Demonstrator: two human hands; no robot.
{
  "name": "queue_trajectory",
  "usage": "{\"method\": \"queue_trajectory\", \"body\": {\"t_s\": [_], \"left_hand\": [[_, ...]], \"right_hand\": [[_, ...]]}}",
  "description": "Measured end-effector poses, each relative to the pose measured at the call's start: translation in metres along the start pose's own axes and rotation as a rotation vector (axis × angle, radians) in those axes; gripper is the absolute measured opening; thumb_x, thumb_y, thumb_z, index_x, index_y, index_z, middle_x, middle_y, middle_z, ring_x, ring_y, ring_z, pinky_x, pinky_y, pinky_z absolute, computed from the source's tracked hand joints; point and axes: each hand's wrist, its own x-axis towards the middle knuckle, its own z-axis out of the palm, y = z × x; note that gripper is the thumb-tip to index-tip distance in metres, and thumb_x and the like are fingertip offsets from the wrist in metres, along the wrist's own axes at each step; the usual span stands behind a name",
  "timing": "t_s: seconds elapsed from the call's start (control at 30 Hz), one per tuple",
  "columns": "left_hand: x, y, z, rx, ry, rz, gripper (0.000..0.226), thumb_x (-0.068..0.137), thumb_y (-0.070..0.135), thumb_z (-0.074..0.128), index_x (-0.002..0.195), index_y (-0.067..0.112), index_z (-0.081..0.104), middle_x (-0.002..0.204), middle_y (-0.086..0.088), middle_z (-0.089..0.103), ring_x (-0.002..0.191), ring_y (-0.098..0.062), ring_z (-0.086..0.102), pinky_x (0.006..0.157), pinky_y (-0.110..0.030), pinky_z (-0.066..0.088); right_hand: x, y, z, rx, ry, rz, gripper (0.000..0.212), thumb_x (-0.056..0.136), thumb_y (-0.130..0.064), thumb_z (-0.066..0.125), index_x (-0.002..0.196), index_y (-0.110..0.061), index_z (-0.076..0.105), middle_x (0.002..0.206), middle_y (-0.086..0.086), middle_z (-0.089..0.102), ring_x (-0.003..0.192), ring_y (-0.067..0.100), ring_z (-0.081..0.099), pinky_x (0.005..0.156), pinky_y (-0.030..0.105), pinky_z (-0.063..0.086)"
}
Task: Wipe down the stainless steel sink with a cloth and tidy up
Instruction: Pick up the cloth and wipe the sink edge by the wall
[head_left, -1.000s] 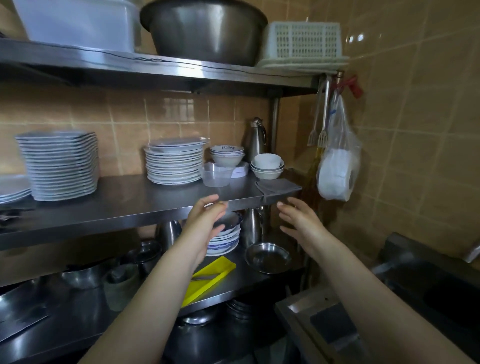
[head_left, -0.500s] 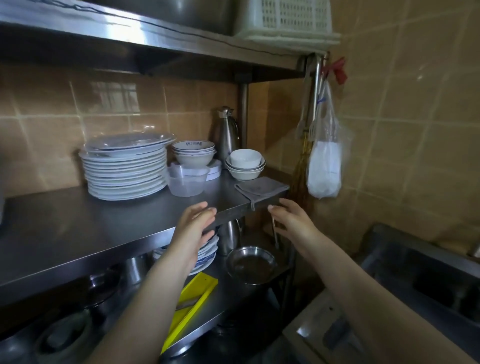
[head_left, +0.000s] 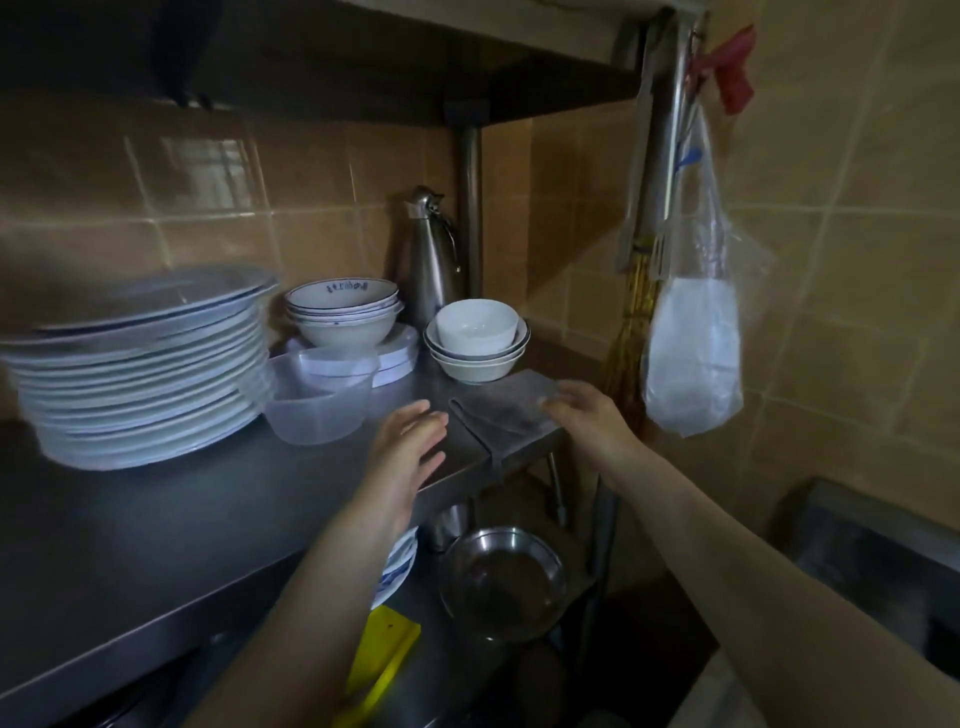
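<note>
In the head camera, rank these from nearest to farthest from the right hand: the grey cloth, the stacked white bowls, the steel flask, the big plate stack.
1. Grey cloth, directly at the right hand, by its fingertips.
2. White bowls, just behind the cloth.
3. Steel flask, farther back, left of the bowls.
4. Plate stack, far left.

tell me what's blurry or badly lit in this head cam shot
Head view: the plate stack is motion-smeared, the left hand and right hand slightly soft; a pale reflection glares on the tiled wall; the lower shelf sits in deep shadow; the wide lens bows the shelf post.
</note>
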Motion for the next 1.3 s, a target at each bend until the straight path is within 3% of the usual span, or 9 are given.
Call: {"method": "queue_trajectory", "body": {"t_s": [0.33, 0.57, 0.77, 1.0, 1.1, 1.2, 1.3], "left_hand": [[0.058, -0.017, 0.019, -0.042, 0.026, -0.046, 0.019, 0.086, 0.006, 0.058, 0.097, 0.021, 0.055, 0.112, -0.006, 0.061, 0.106, -0.017, 0.058, 0.082, -0.028, 0.045], [0.078, -0.017, 0.017, 0.015, 0.001, -0.082, 0.022, 0.086, 0.006, 0.058, 0.104, 0.017, 0.053, 0.114, -0.008, 0.06, 0.109, -0.018, 0.056, 0.089, -0.03, 0.042], [0.087, -0.02, 0.017, 0.042, -0.035, -0.092, 0.021, 0.085, 0.004, 0.058, 0.097, 0.022, 0.055, 0.108, -0.006, 0.061, 0.103, -0.016, 0.058, 0.089, -0.031, 0.042], [0.093, -0.021, 0.019, 0.052, -0.05, -0.098, 0.023, 0.085, 0.003, 0.059, 0.098, 0.021, 0.054, 0.103, -0.002, 0.061, 0.101, -0.015, 0.057, 0.087, -0.03, 0.041], [0.094, -0.02, 0.022, 0.067, -0.073, -0.096, 0.025, 0.085, 0.004, 0.059, 0.104, 0.018, 0.053, 0.103, -0.001, 0.061, 0.097, -0.011, 0.057, 0.084, -0.029, 0.042], [0.095, -0.019, 0.025, 0.073, -0.088, -0.093, 0.027, 0.085, 0.004, 0.059, 0.109, 0.016, 0.053, 0.102, 0.001, 0.061, 0.094, -0.008, 0.057, 0.083, -0.028, 0.043], [0.096, -0.018, 0.026, 0.068, -0.103, -0.095, 0.026, 0.085, 0.004, 0.059, 0.108, 0.016, 0.053, 0.101, 0.001, 0.061, 0.094, -0.009, 0.057, 0.08, -0.027, 0.044]], "right_hand": [[0.092, 0.019, 0.005, -0.257, 0.054, 0.029, 0.056, 0.087, -0.031, 0.064, 0.132, -0.005, 0.046, 0.134, 0.013, 0.051, 0.123, 0.027, 0.048, 0.101, 0.032, 0.037], [0.119, 0.031, 0.009, -0.424, 0.09, 0.138, 0.065, 0.086, -0.04, 0.062, 0.137, -0.007, 0.041, 0.137, 0.011, 0.05, 0.125, 0.029, 0.047, 0.103, 0.037, 0.038], [0.132, 0.031, 0.016, -0.655, 0.106, 0.238, 0.04, 0.08, -0.04, 0.068, 0.108, -0.012, 0.061, 0.105, 0.008, 0.064, 0.1, 0.026, 0.058, 0.089, 0.042, 0.05], [0.137, 0.023, 0.02, -0.426, 0.118, 0.387, 0.046, 0.068, -0.021, 0.082, 0.102, 0.002, 0.062, 0.099, 0.016, 0.066, 0.094, 0.031, 0.063, 0.078, 0.037, 0.054], [0.132, 0.014, 0.021, -0.288, 0.107, 0.456, 0.048, 0.067, -0.017, 0.082, 0.101, 0.006, 0.057, 0.094, 0.018, 0.062, 0.091, 0.035, 0.063, 0.074, 0.044, 0.056], [0.128, 0.008, 0.018, -0.097, 0.151, 0.456, 0.041, 0.07, -0.019, 0.082, 0.095, 0.001, 0.057, 0.085, 0.015, 0.057, 0.076, 0.031, 0.059, 0.05, 0.038, 0.049], [0.123, 0.007, 0.013, -0.053, 0.17, 0.368, 0.022, 0.074, -0.02, 0.078, 0.082, -0.006, 0.063, 0.079, 0.007, 0.06, 0.066, 0.02, 0.057, 0.052, 0.029, 0.046]]}}
